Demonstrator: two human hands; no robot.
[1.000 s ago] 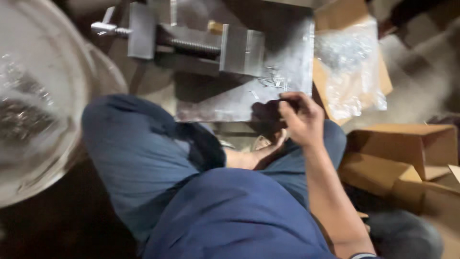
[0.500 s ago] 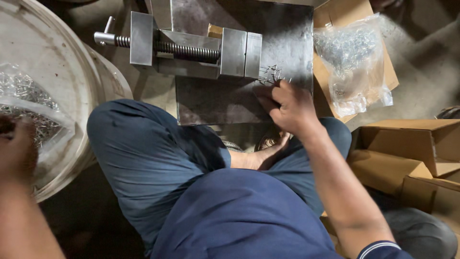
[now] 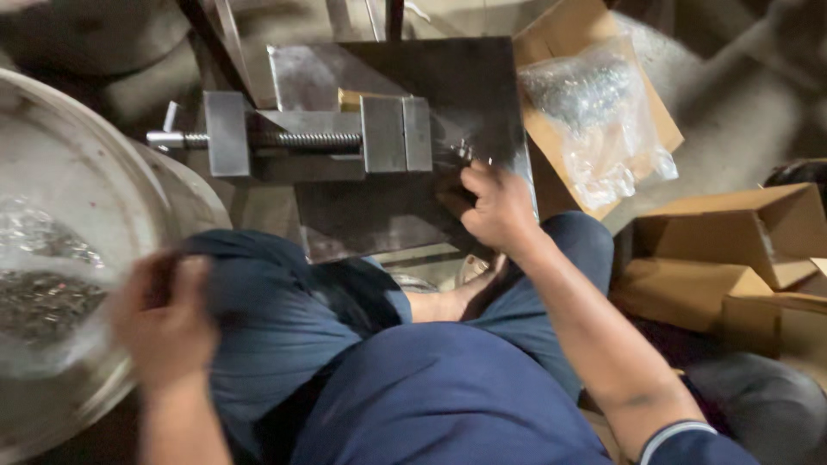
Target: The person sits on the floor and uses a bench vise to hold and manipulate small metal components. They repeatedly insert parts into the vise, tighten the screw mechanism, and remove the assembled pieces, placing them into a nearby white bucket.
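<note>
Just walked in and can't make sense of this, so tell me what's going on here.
A seated person works at a metal plate that carries a small vise. The right hand rests on the plate beside a few small metal parts. The left hand, blurred, hovers by a large basin holding a bag of small metal pieces.

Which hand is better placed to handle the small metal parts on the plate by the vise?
Right, probably. The right hand already rests on the plate at the small parts beside the vise; the left hand, blurred, is off by the tub.
</note>
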